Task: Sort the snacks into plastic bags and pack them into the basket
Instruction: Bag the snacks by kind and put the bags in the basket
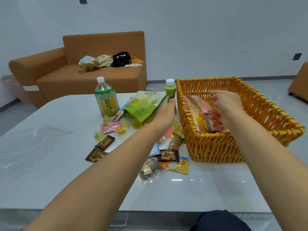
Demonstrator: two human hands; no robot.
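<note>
The right hand [228,105] rests its loose grip on a filled plastic bag [205,114] in the basket [216,147], seemingly settling it; the left hand [164,114] hovers, fingers extended, over loose snacks [166,155] on the desk [66,164]

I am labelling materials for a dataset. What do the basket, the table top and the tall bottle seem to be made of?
Basket: woven wicker or rattan-like strands, orange-tan; the weave shows, though it may be synthetic. Table top: glossy white, stone-like or glass; it mirrors lights. Tall bottle: clear plastic, probably, with a white cap and a printed green label.
</note>
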